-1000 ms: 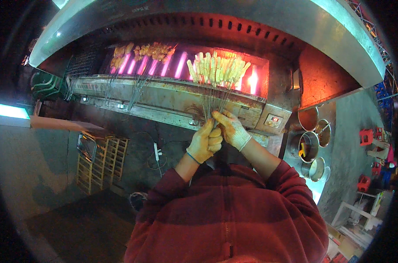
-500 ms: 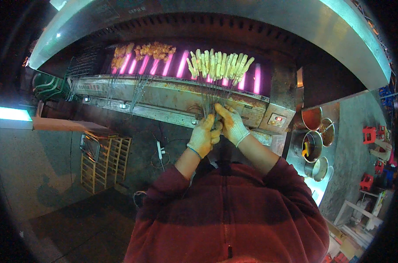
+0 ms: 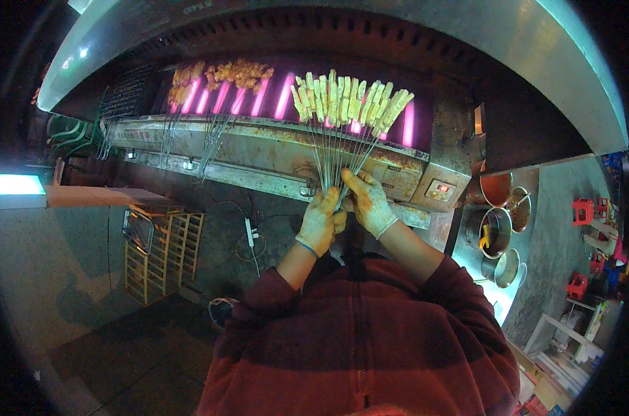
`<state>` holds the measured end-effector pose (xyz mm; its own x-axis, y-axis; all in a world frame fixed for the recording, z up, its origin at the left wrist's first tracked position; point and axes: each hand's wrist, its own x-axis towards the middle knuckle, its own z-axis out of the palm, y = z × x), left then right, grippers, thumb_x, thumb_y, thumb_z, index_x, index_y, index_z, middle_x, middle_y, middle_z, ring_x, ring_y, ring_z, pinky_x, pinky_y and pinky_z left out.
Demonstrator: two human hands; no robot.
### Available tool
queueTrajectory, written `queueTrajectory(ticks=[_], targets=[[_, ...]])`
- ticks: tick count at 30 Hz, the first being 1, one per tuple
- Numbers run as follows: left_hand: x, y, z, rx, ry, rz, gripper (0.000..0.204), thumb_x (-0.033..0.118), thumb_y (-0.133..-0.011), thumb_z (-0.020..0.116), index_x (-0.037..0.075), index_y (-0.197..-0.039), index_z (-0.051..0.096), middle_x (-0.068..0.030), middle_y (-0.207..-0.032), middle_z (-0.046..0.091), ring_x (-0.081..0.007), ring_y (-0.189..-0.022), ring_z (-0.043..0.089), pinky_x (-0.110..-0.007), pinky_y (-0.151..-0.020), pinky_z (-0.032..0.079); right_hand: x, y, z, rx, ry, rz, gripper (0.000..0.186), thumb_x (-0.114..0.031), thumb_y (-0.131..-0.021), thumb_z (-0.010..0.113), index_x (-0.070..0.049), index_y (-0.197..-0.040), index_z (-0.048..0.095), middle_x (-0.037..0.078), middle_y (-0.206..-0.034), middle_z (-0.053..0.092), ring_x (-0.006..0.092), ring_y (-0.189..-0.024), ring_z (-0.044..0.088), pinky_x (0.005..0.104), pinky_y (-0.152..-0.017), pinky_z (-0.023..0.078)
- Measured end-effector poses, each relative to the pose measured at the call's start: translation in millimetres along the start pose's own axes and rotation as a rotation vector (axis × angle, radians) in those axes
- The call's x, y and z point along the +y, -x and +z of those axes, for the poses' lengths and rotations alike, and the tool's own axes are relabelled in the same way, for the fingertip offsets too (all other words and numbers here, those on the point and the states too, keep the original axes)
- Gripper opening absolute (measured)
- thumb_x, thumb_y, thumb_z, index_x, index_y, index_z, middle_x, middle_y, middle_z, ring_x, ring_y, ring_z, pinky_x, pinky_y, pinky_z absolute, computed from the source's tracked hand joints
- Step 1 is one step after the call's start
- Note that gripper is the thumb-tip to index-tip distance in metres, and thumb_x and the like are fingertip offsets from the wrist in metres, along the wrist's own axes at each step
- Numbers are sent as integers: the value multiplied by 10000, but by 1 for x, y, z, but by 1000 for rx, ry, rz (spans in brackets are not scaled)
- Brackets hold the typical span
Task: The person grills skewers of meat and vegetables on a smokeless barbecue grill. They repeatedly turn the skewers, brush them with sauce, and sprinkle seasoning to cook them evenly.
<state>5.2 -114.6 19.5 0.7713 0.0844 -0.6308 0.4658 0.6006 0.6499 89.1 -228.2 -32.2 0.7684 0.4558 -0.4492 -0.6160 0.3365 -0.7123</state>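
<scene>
Skewers of pale food [image 3: 343, 104] fan toward twelve o'clock above the grill's [image 3: 273, 149] glowing tubes [image 3: 284, 96]. Our left hand [image 3: 320, 223] is closed around the bundled rods [image 3: 337, 158]; our right hand [image 3: 368, 202] appears to pinch them from three o'clock. A slack grip, we judge, could let the outer sticks at one o'clock slip. Our gloves hide the rod ends; the contents of the pots [image 3: 488, 269] at three o'clock stay unclear.
</scene>
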Motion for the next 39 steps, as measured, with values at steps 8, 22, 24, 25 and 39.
queueTrajectory(ticks=[8, 22, 24, 25, 39], targets=[[-12, -9, 2, 48, 106, 114, 400, 509, -978, 618, 129, -1056, 519, 28, -702, 470, -73, -483, 358, -248, -430, 254, -9, 12, 8, 96, 29, 13, 282, -256, -957, 717, -38, -1131, 675, 31, -1011, 703, 118, -865, 636, 293, -763, 531], [-7, -14, -3, 240, -77, 230, 344, 385, -1009, 595, 47, -1043, 543, -36, -711, 530, -140, -486, 449, -313, -447, 359, 18, -9, 8, 33, -40, -21, 286, -244, -953, 718, -55, -1161, 663, 31, -1045, 696, 154, -900, 647, 316, -764, 533], [-22, -27, -19, 198, -590, 650, 344, 383, -1010, 591, 48, -1073, 549, -33, -732, 542, -146, -496, 465, -314, -446, 362, 20, -10, 5, -14, -48, 25, 305, -255, -955, 716, -54, -1177, 657, 42, -1051, 696, 165, -913, 652, 327, -773, 539], [-24, -31, -24, 176, -555, 601, 353, 418, -1009, 586, 73, -1080, 563, -24, -746, 549, -138, -502, 470, -303, -441, 358, 23, -14, 7, -56, -88, 64, 312, -261, -956, 716, -56, -1182, 655, 50, -1054, 696, 171, -918, 655, 334, -778, 544], [94, 15, -108, 615, -1615, 795, 564, 383, -906, 686, 42, -1318, 509, -223, -994, 619, -437, -909, 604, -522, -823, 494, 32, -24, 29, -279, -357, 153, 204, -162, -957, 680, -34, -1105, 622, 108, -967, 637, 300, -858, 640, 487, -809, 556]])
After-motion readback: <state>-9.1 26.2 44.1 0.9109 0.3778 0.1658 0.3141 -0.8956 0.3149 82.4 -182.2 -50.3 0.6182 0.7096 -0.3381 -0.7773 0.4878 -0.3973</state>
